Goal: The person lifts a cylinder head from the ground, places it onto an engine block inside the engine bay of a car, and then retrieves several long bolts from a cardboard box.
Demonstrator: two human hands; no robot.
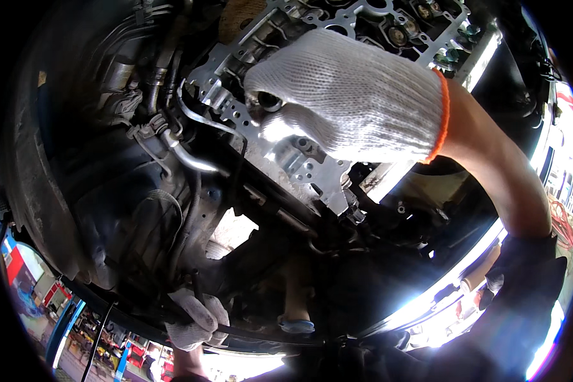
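Blue post (62,331) beside cluttered floor (74,366)

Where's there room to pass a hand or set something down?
Perhaps the bright opening, between the hose and the engine, takes a hand; its depth is unclear. The dark panel left of the hose, below the pipes, looks bare but curved, so things may slide. It's crowded on the engine, under the right hand, and around the pipes.
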